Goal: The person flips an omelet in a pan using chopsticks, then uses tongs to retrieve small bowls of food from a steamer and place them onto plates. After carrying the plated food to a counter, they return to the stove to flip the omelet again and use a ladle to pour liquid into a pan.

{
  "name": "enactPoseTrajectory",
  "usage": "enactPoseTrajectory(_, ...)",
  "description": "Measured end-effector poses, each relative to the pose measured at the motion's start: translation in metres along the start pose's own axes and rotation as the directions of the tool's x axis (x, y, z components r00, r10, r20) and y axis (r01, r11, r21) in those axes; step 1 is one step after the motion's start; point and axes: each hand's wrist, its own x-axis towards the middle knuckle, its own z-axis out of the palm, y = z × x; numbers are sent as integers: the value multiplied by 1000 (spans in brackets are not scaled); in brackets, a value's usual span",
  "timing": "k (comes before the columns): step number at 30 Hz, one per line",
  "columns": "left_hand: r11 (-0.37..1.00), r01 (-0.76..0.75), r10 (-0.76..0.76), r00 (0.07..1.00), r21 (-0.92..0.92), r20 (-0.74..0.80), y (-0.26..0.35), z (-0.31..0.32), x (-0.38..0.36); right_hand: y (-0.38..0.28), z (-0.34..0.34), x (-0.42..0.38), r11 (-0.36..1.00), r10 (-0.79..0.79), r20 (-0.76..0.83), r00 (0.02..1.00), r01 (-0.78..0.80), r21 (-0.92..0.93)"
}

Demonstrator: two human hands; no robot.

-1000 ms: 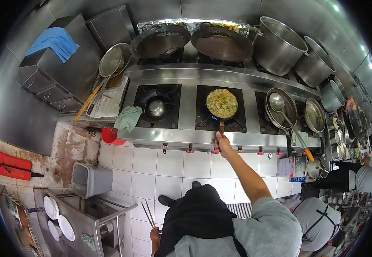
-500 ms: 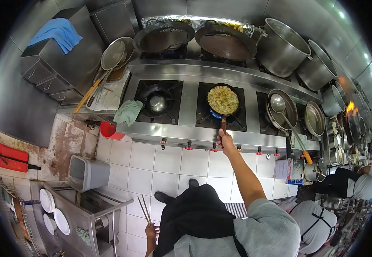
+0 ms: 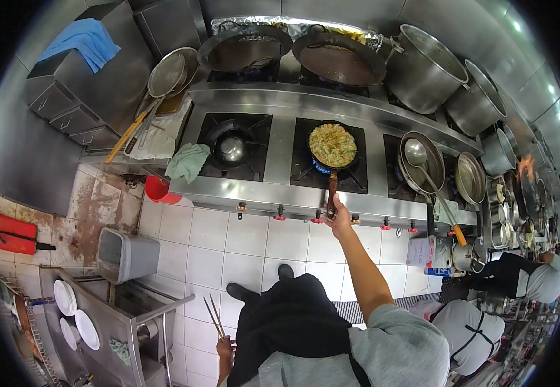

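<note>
- Stainless-steel wall panels (image 3: 341, 9), bright light spots (image 3: 517, 26) at upper right
- White floor tiles (image 3: 247, 233), brown-stained at left
- Steel drawer cabinet (image 3: 67, 106)
- Grey plastic bin (image 3: 139, 259) beside a metal-framed steel table (image 3: 104, 316)

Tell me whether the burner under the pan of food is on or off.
On: blue flame shows beneath the near edge of the frying pan.

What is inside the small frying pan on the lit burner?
The frying pan holds a layer of food, pale with green and orange bits. The food covers the pan's base, so the base and the food's underside cannot be seen.
</note>
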Motion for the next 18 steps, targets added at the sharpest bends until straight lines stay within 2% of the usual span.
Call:
enactPoseTrajectory(6,994,-52,49,998,101,29,12,2,4,5,1,-6,992,81,49,996,-85,94)
enactPoseTrajectory(7,993,14,-16,1000,113,19,21,4,3,6,0,2,994,19,88,996,-28,106)
enactPoseTrajectory(9,992,17,-20,1000,122,19,32,7,3,7,-4,7,992,-45,128,991,29,123)
enactPoseTrajectory(12,991,22,-23,1000,134,9,42,6,7,4,-4,2,987,-58,1,998,57,151)
enactPoseTrajectory(13,997,13,-15,1000,81,17,42,6,10,2,-3,-3,994,-49,-28,998,51,95)
enactPoseTrajectory(14,1000,5,-6,1000,28,25,41,6,12,2,-4,-3,994,-49,-27,998,52,96)
enactPoseTrajectory(18,995,-45,42,998,84,42,34,2,16,3,-6,-2,997,-25,5,1000,24,76)
